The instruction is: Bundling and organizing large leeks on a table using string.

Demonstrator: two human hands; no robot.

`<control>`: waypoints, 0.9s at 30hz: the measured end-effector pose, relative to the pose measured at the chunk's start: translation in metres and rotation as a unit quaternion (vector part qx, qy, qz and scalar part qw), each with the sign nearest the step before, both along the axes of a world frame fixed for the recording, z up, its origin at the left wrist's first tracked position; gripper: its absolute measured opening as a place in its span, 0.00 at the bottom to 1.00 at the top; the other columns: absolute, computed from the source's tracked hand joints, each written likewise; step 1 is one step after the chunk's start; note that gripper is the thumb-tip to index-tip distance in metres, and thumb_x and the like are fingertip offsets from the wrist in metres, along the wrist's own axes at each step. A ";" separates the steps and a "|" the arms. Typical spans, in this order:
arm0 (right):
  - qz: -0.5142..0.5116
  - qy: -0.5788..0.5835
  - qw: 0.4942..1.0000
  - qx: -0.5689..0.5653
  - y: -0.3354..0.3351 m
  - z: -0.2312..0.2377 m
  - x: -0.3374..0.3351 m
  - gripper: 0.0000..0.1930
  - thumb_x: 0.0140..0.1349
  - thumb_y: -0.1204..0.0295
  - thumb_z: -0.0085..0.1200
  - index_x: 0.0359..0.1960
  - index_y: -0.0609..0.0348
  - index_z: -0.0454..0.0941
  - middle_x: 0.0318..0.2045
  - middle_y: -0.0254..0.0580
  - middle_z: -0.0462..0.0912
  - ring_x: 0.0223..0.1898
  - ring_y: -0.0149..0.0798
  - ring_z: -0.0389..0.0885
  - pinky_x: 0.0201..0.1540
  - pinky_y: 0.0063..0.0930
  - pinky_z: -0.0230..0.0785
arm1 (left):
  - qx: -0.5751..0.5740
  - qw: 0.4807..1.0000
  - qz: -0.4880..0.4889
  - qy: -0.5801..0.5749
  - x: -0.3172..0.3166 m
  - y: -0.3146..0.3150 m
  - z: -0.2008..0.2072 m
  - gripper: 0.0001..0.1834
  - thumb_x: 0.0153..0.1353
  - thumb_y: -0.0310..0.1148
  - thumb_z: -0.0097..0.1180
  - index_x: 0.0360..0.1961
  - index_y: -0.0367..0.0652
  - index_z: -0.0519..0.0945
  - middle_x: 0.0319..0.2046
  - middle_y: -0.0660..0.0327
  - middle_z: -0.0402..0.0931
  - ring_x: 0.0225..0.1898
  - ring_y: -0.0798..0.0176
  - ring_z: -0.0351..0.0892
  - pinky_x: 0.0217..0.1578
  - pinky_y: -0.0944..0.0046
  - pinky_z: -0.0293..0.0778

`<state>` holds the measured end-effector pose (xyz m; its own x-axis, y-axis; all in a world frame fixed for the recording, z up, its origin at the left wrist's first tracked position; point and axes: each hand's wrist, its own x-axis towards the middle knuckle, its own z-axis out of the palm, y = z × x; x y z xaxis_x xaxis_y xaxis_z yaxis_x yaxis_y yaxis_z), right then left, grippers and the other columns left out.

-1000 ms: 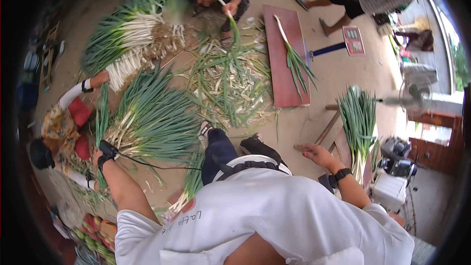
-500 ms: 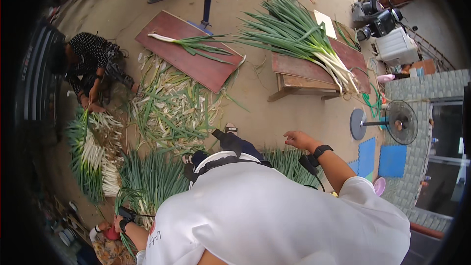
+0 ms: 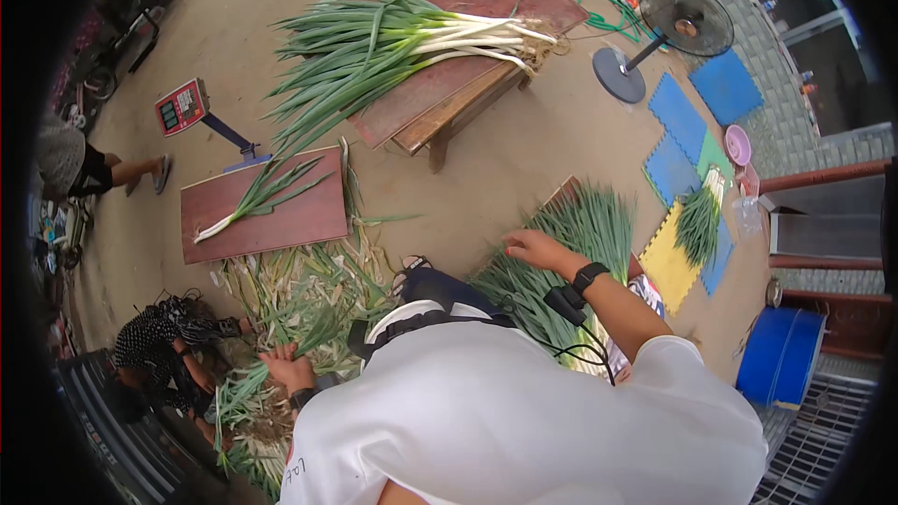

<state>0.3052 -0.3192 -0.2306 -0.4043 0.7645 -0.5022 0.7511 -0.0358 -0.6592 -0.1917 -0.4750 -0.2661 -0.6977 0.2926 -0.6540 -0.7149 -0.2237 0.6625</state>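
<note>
While the person in the white shirt bends over the ground, the right hand [image 3: 531,248] reaches out over a heap of green onions [image 3: 571,243] that lies on the floor at the right of the legs, beside the coloured foam mats [image 3: 687,136]; its fingers [image 3: 510,241] are loosely curled, palm down, and whether they touch the leaves or grasp anything cannot be told. A black watch [image 3: 589,276] sits on that wrist, with a small black device and cable just below it on the forearm. The left hand [image 3: 285,367] is down at the lower left, resting on a litter of trimmed leaves and peelings [image 3: 299,290]; its fingers are spread flat and released, pressing on green stalks without gripping any. Another person in a patterned top [image 3: 159,346] crouches just beside that litter, hands in another bunch of onions. Further off, a low wooden desk [image 3: 449,84] carries a large pile of long green onions [image 3: 393,42] with white stems and roots pointing right. A flat reddish board [image 3: 281,220] on the ground holds a single small bunch. A scale with a red display [image 3: 182,105] stands near the board, and a floor fan [image 3: 678,23] stands beyond the mats. A blue barrel [image 3: 781,355] stands at the right.
</note>
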 end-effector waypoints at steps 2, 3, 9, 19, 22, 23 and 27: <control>-0.002 0.054 0.998 0.027 -0.012 0.021 -0.037 0.21 0.59 0.62 0.51 0.50 0.62 0.72 0.43 0.55 0.77 0.45 0.49 0.76 0.48 0.37 0.67 | 0.061 0.990 -0.121 -0.047 0.024 0.038 0.017 0.24 0.69 0.50 0.35 0.17 0.51 0.54 0.12 0.70 0.44 0.15 0.69 0.43 0.22 0.67 0.52; 0.003 0.093 0.994 0.057 -0.011 0.035 -0.050 0.22 0.59 0.63 0.51 0.53 0.63 0.69 0.46 0.55 0.76 0.46 0.48 0.76 0.48 0.36 0.67 | 0.087 0.976 -0.186 -0.073 0.046 0.065 0.025 0.23 0.68 0.50 0.36 0.18 0.52 0.55 0.12 0.70 0.45 0.14 0.70 0.43 0.21 0.68 0.52; 0.024 0.150 0.962 0.225 -0.005 0.069 -0.113 0.43 0.55 0.56 0.58 0.66 0.61 0.47 0.55 0.57 0.67 0.55 0.50 0.67 0.57 0.35 0.59 | 0.151 0.811 -0.530 -0.196 0.198 0.173 0.072 0.21 0.69 0.48 0.36 0.19 0.51 0.58 0.12 0.71 0.48 0.14 0.71 0.48 0.22 0.69 0.55; -0.400 0.280 0.869 -0.080 -0.039 0.073 -0.001 0.26 0.62 0.66 0.49 0.60 0.60 0.60 0.32 0.32 0.72 0.21 0.22 0.61 0.22 0.17 0.57 | 0.041 0.515 -0.791 -0.326 0.386 0.261 0.055 0.13 0.66 0.39 0.46 0.26 0.45 0.66 0.19 0.66 0.64 0.25 0.64 0.66 0.34 0.62 0.69; -0.462 0.340 0.807 -0.145 -0.040 0.080 0.042 0.17 0.66 0.65 0.42 0.53 0.58 0.67 0.20 0.25 0.61 0.18 0.21 0.56 0.20 0.16 0.51 | -0.003 0.486 -0.840 -0.242 0.446 0.295 0.045 0.11 0.64 0.36 0.50 0.29 0.42 0.70 0.20 0.64 0.67 0.27 0.63 0.74 0.35 0.60 0.75; -0.480 0.334 0.795 -0.166 -0.036 0.078 0.054 0.15 0.68 0.65 0.40 0.51 0.59 0.68 0.17 0.24 0.58 0.17 0.21 0.54 0.19 0.15 0.48 | -0.023 0.482 -0.850 -0.214 0.461 0.309 0.032 0.11 0.63 0.37 0.51 0.29 0.41 0.70 0.20 0.64 0.69 0.29 0.62 0.75 0.37 0.59 0.76; -0.529 0.410 0.711 -0.219 -0.004 0.055 0.097 0.15 0.68 0.65 0.40 0.49 0.60 0.68 0.17 0.25 0.57 0.17 0.21 0.53 0.20 0.16 0.48 | -0.128 0.451 -0.869 -0.158 0.525 0.365 -0.015 0.09 0.62 0.36 0.53 0.34 0.42 0.71 0.21 0.64 0.70 0.28 0.62 0.76 0.37 0.60 0.77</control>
<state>0.4026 -0.3236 -0.1759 -0.0137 0.7018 -0.7122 -0.4775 -0.6304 -0.6120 0.3336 -0.1104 -0.2814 0.5801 0.1049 -0.8078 0.2684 0.9117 0.3111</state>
